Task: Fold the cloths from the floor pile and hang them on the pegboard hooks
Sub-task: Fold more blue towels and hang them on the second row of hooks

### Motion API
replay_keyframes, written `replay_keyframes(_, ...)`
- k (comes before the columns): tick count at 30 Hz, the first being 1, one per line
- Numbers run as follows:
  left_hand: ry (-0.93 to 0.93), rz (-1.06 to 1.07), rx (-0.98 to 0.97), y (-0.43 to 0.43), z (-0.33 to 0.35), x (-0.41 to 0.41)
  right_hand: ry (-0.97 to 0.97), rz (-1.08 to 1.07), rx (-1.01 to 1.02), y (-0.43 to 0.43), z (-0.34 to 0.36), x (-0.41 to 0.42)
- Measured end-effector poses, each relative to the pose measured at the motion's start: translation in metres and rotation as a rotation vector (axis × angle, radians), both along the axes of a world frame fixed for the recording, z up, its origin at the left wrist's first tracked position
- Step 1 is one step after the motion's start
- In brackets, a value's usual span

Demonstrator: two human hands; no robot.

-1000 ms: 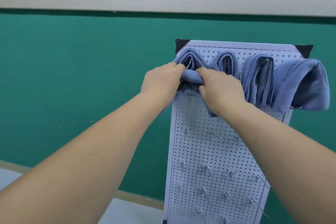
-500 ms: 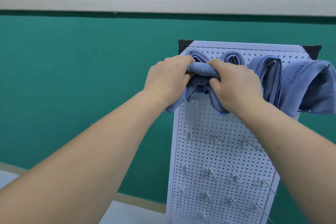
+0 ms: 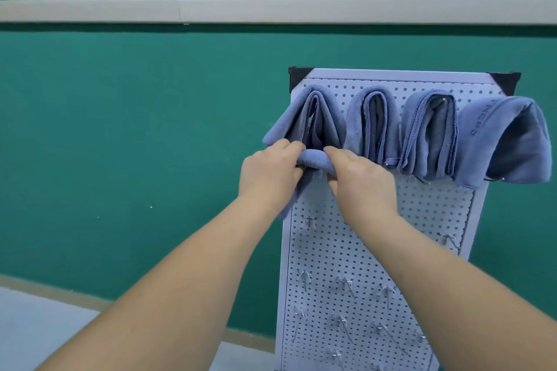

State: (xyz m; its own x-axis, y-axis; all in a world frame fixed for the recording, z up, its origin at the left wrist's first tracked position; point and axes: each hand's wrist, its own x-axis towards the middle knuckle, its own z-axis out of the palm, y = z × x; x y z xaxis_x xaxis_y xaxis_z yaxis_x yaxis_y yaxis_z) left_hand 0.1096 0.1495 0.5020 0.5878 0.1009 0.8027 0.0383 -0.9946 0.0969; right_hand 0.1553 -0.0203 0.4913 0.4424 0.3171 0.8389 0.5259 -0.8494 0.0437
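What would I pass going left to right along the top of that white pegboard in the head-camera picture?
Splayed-open blue microfibre cloth, narrow folded blue cloth, thicker folded blue cloth with stitched edges, wide blue cloth with embossed lettering overhanging the right edge of the white perforated pegboard.

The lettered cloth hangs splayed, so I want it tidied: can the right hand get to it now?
Probably not yet: the right hand grips the leftmost cloth with the left hand. Once it lets go, the way looks free, since nothing stands before the lettered cloth.
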Motion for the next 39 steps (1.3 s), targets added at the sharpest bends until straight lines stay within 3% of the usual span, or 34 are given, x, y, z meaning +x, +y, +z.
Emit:
replay_keyframes(5, 0.019, -0.115, -0.105, 0.001, -0.018, 0.004, 0.048, 0.154, 0.265, 0.007, -0.015, -0.004)
replay_keyframes(8, 0.006, -0.269, -0.181, 0.007, -0.015, 0.002, 0.222, 0.203, 0.236, 0.008, -0.002, -0.003)
replay_keyframes(12, 0.005, -0.326, -0.14, 0.017, -0.007, -0.001, 0.377, 0.252, 0.191, -0.002, 0.018, -0.001)
replay_keyframes(18, -0.086, -0.161, -0.176, 0.006, 0.003, 0.009, 0.29, 0.113, 0.266, 0.004, 0.022, 0.001)
replay_keyframes(22, -0.02, -0.04, -0.194, -0.002, -0.003, 0.017, 0.221, -0.038, 0.138, 0.012, 0.011, 0.004)
replay_keyframes(27, -0.031, -0.132, -0.187, -0.002, -0.036, 0.013, 0.253, 0.03, 0.123, 0.006, -0.019, 0.005)
replay_keyframes(33, -0.069, -0.393, -0.405, 0.003, -0.082, 0.002, 0.275, 0.179, 0.239, 0.007, -0.058, 0.0)
replay_keyframes(36, -0.097, -0.363, -0.466, 0.004, -0.094, 0.001, 0.164, 0.175, 0.28, 0.009, -0.065, 0.002)
replay_keyframes(39, -0.106, -0.274, -0.388, 0.004, -0.096, 0.003, 0.06, 0.155, 0.3, 0.012, -0.068, 0.005)
